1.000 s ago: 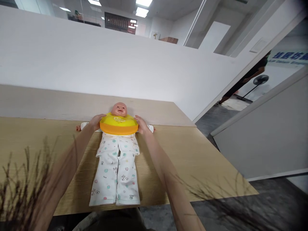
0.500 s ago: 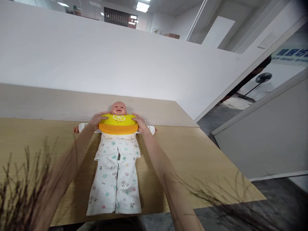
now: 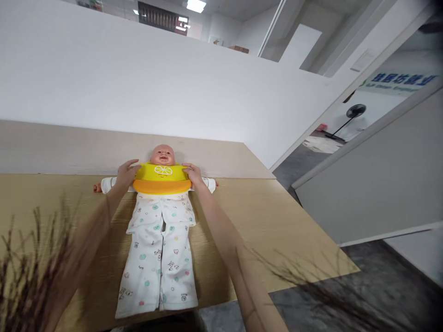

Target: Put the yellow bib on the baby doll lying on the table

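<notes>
A baby doll (image 3: 162, 154) lies on its back, face up, arms stretched out to the sides. It wears a white printed outfit (image 3: 159, 258) with long sleeves and trousers. Across its chest lies a yellow bib (image 3: 148, 172) with a white citrus slice and an orange pocket (image 3: 162, 187) along the bottom. My left hand (image 3: 127, 174) is at the bib's left edge, fingers apart and fingertips close to or touching it. At the opposite edge, my right hand (image 3: 193, 174) pinches the bib's upper side between thumb and fingers. The bib's fastening behind the neck is hidden.
The doll lies on a wooden table (image 3: 263, 221) with a paler raised strip (image 3: 69, 147) at the back, against a white wall (image 3: 138, 87). On the right is a doorway with a standing fan (image 3: 356, 111) beyond and a grey panel (image 3: 374, 175). Blurred dark strands cross the lower corners.
The view has shifted, so the scene sits further left. My left hand has drawn outward from the bib's front to its edge. My right hand stays at its edge.
</notes>
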Action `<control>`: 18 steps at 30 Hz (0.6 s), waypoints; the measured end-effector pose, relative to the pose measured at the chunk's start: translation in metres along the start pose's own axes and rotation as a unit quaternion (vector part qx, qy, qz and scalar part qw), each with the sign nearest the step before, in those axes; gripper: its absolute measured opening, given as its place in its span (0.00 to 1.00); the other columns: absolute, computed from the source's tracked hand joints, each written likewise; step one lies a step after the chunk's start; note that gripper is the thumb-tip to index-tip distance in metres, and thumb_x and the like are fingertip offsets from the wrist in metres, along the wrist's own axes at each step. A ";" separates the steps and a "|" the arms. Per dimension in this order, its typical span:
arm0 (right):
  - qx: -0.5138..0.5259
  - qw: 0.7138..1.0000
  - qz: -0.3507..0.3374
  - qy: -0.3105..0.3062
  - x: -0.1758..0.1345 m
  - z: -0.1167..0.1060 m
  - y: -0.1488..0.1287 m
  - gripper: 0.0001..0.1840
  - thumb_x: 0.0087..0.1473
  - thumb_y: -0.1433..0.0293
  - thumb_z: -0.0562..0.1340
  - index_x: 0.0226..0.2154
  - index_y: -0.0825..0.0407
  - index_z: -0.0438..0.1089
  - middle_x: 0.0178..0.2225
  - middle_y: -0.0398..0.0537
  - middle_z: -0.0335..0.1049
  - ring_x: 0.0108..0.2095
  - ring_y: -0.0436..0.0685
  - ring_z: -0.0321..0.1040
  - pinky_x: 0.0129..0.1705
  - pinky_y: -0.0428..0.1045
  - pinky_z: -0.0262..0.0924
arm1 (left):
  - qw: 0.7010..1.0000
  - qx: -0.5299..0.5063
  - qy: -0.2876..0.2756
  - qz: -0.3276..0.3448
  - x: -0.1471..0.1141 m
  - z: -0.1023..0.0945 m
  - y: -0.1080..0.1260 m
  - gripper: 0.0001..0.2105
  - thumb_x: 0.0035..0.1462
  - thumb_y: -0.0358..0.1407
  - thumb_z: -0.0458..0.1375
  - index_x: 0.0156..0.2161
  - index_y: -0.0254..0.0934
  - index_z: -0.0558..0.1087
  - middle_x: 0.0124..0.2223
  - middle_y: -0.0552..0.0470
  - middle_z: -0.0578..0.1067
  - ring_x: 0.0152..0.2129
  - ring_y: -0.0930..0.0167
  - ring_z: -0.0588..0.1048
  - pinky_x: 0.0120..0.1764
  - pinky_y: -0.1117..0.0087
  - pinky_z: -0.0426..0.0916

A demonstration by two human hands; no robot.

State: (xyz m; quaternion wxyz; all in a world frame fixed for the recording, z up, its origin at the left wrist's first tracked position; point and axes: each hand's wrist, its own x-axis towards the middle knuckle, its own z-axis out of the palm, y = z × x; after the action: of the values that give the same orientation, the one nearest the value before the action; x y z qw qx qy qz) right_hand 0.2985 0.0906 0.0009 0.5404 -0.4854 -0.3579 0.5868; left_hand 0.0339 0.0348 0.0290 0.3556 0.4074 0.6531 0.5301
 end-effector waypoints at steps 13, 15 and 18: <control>-0.007 0.998 -0.033 0.049 0.006 -0.005 0.009 0.05 0.49 0.74 0.65 0.32 0.50 0.75 0.27 0.38 0.74 0.32 0.51 0.71 0.37 0.45 0.67 | 0.948 0.172 -0.015 0.266 -0.072 -0.014 -0.039 0.06 0.61 0.42 0.65 0.42 0.46 0.83 0.65 0.45 0.75 0.66 0.50 0.74 0.71 0.46 0.71; -0.007 0.996 -0.063 0.069 0.001 -0.011 0.010 0.02 0.53 0.71 0.66 0.32 0.49 0.75 0.29 0.39 0.75 0.34 0.52 0.72 0.40 0.46 0.68 | 0.947 0.184 -0.007 0.263 -0.074 -0.012 -0.041 0.06 0.63 0.41 0.64 0.42 0.46 0.82 0.65 0.45 0.75 0.65 0.51 0.75 0.71 0.48 0.70; -0.063 0.983 -0.149 0.081 -0.018 -0.030 0.013 0.05 0.57 0.66 0.66 0.36 0.48 0.77 0.39 0.44 0.79 0.42 0.54 0.75 0.48 0.48 0.70 | 0.945 0.190 -0.018 0.267 -0.077 -0.012 -0.043 0.08 0.66 0.41 0.62 0.46 0.44 0.81 0.66 0.42 0.74 0.65 0.52 0.74 0.72 0.48 0.68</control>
State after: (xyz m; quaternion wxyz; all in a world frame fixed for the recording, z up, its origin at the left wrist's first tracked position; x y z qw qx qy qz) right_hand 0.3227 0.0672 -0.0163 0.6176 -0.5051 -0.4177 0.4347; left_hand 0.0478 -0.0444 -0.0085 0.1286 0.6364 0.6025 0.4642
